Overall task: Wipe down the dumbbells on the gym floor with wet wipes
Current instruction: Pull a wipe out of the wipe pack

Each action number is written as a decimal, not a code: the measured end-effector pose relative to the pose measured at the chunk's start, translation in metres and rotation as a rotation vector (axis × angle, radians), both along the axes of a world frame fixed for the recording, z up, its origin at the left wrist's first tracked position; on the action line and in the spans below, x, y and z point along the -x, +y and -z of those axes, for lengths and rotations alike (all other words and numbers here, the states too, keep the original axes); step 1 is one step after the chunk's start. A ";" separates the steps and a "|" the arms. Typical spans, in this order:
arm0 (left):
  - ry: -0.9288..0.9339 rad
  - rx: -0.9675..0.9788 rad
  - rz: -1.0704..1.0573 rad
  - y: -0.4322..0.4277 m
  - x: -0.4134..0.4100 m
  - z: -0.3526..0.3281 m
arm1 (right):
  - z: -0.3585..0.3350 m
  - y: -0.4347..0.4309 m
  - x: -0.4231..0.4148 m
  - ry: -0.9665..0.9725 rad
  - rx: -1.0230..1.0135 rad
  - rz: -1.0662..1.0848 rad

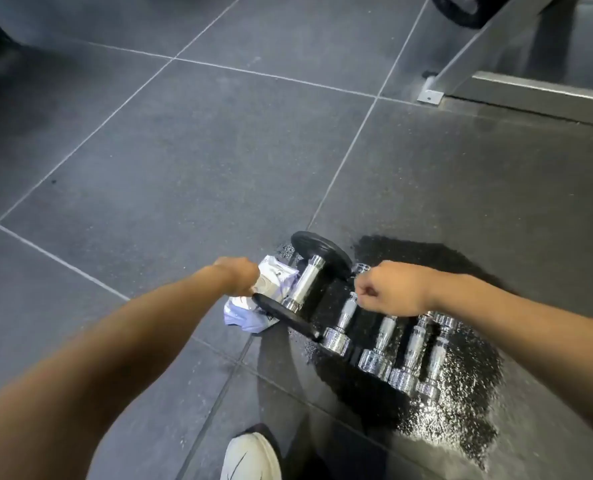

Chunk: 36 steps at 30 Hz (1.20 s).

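Both hands low at the gym floor (pixel 142 174): left hand (pixel 238 276) on the wet wipes pack (pixel 250 315), right hand (pixel 390 291) above the dumbbells.

The left grip is curled onto the top of the pack and appears to pinch at its opening. The right grip is a tight curl, and I cannot tell whether it holds anything. The black-plated dumbbell (pixel 307 285) lies between the hands, touching the pack. Four chrome dumbbells (pixel 383 336) lie side by side to its right on a dark glistening patch (pixel 454 271). All long axes run away from the person, leaning slightly right. The right hand is nearer, directly over the first chrome handle. No wipe is visible outside the pack, so wiping likely waits on one being drawn.
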<state>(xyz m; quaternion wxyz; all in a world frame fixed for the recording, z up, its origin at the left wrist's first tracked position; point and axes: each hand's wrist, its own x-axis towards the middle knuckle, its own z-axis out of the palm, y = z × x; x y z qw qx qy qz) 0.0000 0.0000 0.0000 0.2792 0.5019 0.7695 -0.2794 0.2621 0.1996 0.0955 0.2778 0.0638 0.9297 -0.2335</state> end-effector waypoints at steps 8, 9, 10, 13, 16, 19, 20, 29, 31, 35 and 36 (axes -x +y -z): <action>0.042 -0.087 -0.044 -0.009 0.002 0.025 | -0.003 -0.016 0.008 -0.108 -0.161 -0.202; 0.043 -0.090 -0.037 -0.011 0.002 0.027 | -0.001 -0.018 0.006 -0.104 -0.165 -0.210; 0.035 -0.108 -0.039 -0.014 0.002 0.028 | 0.001 -0.020 0.003 -0.104 -0.173 -0.222; -0.004 -0.131 -0.085 -0.023 0.000 0.032 | 0.006 -0.024 -0.013 -0.116 -0.192 -0.229; -0.078 -0.109 -0.140 -0.029 -0.001 0.035 | 0.007 -0.029 -0.026 -0.174 -0.198 -0.243; -0.110 -0.154 -0.214 -0.026 0.000 0.032 | 0.002 -0.037 -0.026 -0.233 -0.232 -0.329; -0.107 -0.158 -0.245 -0.025 0.000 0.031 | 0.001 -0.038 -0.022 -0.227 -0.231 -0.334; -0.072 -0.124 -0.350 -0.013 0.009 0.042 | 0.009 -0.044 0.013 -0.162 -0.213 -0.355; -0.038 -0.119 -0.364 -0.006 0.006 0.050 | 0.018 -0.040 0.019 -0.166 -0.196 -0.356; 0.094 -0.107 -0.303 0.004 0.000 0.054 | 0.030 -0.031 0.029 -0.148 -0.189 -0.335; 0.128 -0.102 -0.288 0.005 -0.001 0.055 | 0.032 -0.028 0.032 -0.139 -0.183 -0.327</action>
